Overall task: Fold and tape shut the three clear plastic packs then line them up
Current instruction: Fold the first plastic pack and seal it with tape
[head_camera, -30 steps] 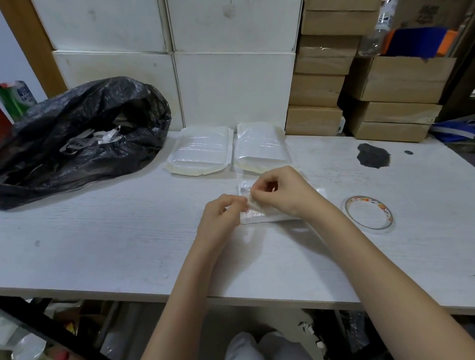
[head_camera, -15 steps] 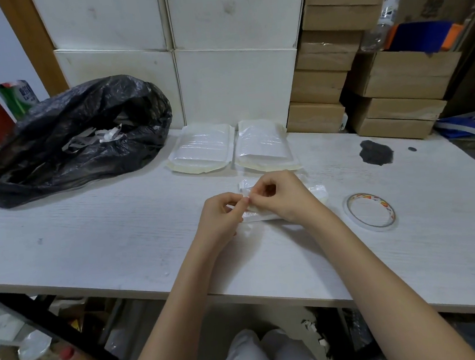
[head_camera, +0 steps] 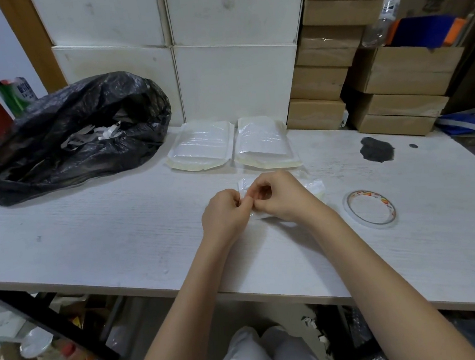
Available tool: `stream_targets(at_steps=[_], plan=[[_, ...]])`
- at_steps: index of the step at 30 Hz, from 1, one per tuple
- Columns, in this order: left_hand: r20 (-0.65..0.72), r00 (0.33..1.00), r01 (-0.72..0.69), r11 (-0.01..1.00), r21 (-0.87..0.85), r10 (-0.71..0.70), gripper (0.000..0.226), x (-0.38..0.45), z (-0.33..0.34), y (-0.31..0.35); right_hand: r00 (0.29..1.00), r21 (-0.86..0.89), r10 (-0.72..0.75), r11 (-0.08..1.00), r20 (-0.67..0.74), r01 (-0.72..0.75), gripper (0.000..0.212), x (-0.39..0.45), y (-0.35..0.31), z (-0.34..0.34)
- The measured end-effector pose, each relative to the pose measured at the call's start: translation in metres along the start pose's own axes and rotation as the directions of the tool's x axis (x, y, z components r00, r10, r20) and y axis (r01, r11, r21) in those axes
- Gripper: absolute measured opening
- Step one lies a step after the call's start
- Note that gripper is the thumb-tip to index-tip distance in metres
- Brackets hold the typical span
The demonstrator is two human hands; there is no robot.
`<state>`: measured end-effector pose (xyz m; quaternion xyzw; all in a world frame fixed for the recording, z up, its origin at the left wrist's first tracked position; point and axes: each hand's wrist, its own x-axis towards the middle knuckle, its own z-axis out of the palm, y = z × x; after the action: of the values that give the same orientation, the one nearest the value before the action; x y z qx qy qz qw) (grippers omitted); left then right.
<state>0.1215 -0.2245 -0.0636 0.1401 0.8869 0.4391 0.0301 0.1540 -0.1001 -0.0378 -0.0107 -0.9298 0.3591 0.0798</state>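
Clear plastic of the third pack [head_camera: 314, 187] lay on the white table [head_camera: 120, 237] beneath your left hand [head_camera: 224, 216] and right hand [head_camera: 280, 197], both pinching its fold, near two finished packs [head_camera: 202, 145].

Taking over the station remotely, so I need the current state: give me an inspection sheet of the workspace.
Surface: white table, dark stain at right.
Job's things: two packs side by side at the back; third pack under both hands; tape roll lying flat to its right.
Clutter: black bag holding paper strips, at left.
Hands: left hand and right hand both pinch the third pack's edge.
Cables: nothing seen.
Surroundings: white boxes and brown cartons behind.
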Motion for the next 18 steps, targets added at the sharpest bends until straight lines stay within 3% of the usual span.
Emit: stream_targets(at_steps=[3,7,9,18], plan=[[-0.004,1.000,0.008,1.000,0.011,-0.008,0.040,0.002,0.001,-0.002,1.000,-0.013,-0.010,1.000,-0.006,0.009,0.011,0.001,0.001,0.000],[0.129,0.991,0.069,0.924,-0.376,-0.021,0.016,-0.001,-0.009,-0.006,1.000,-0.020,-0.013,1.000,-0.017,0.013,0.004,0.002,0.004,-0.002],[0.161,0.987,0.099,0.879,-0.466,-0.025,0.012,-0.001,-0.012,-0.008,1.000,-0.023,-0.010,1.000,-0.020,0.010,0.004,0.003,0.004,-0.003],[0.099,0.995,0.031,0.878,-0.477,0.019,0.008,-0.001,-0.008,-0.014,1.000,-0.157,-0.007,0.988,0.028,0.011,0.008,0.004,-0.006,-0.009]])
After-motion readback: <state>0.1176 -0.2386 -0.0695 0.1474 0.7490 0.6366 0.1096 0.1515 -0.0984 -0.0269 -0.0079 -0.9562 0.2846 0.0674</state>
